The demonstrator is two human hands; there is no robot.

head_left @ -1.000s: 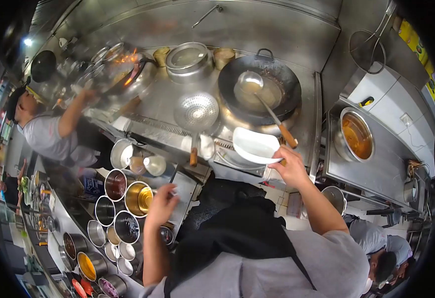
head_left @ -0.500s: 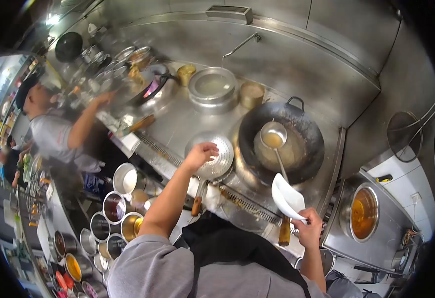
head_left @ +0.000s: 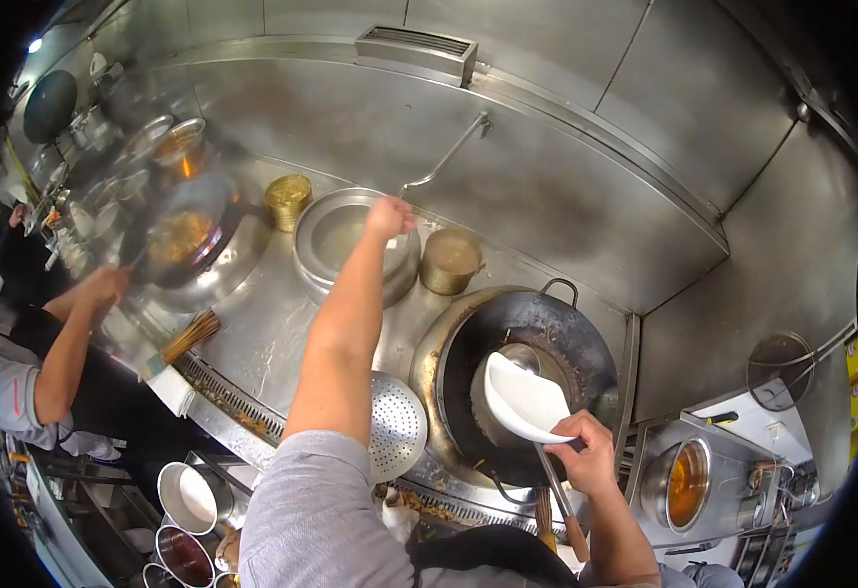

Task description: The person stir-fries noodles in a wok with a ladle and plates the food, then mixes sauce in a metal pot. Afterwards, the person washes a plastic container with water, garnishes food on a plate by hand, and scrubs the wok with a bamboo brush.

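My left hand [head_left: 390, 218] is reached far forward, fingers curled at the lower end of a thin metal tap spout [head_left: 445, 157] on the back wall. Below it is a round steel pot [head_left: 311, 250] of cloudy liquid. My right hand [head_left: 588, 453] grips the near edge of a white curved bowl [head_left: 525, 397], tilted over a dark wok [head_left: 595, 367]. The bowl hides part of a ladle [head_left: 519, 355] resting in the wok, its wooden handle [head_left: 576, 537] pointing toward me. A perforated strainer [head_left: 396, 428] lies left of the wok.
Two tins, one yellowish [head_left: 288, 201] and one brown [head_left: 451, 260], flank the pot. A bamboo brush [head_left: 191, 335] lies on the left counter. At far left a co-worker [head_left: 17, 377] handles another wok [head_left: 184, 230]. A pan of orange liquid [head_left: 687, 482] stands right.
My left hand has moved from above the strainer forward to the tap spout. The white bowl has moved from the wok's near side to over the wok. The view has shifted.
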